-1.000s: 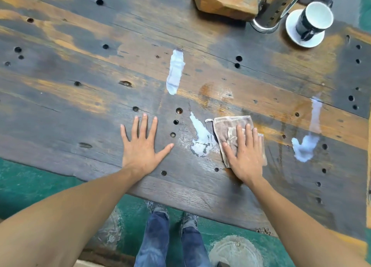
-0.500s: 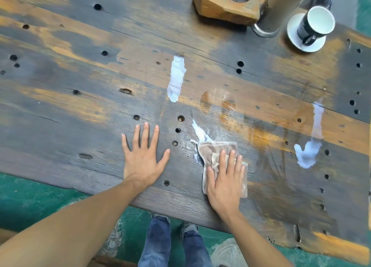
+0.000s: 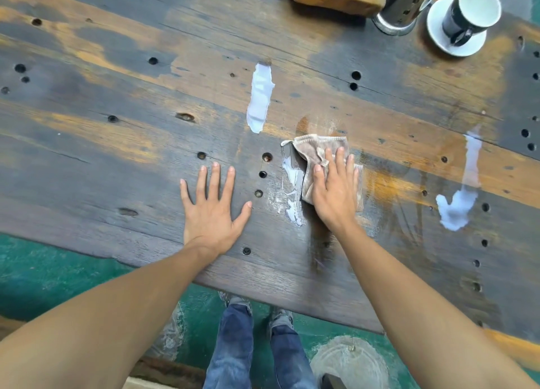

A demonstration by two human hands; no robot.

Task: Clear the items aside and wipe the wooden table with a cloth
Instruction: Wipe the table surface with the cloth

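Wiping the wooden table (image 3: 87, 160).
Right hand (image 3: 333, 195) presses flat on cloth (image 3: 315, 149); left hand (image 3: 211, 213) spread near the front edge.

Both forearms bare, no sleeves in view. Faded blue jeans (image 3: 233, 347). Grey shoes (image 3: 238, 301) with worn toes.

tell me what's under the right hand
A crumpled beige cloth lies flat under the right hand, on the wet wooden table. Whether pale liquid remains beneath the cloth is hidden.
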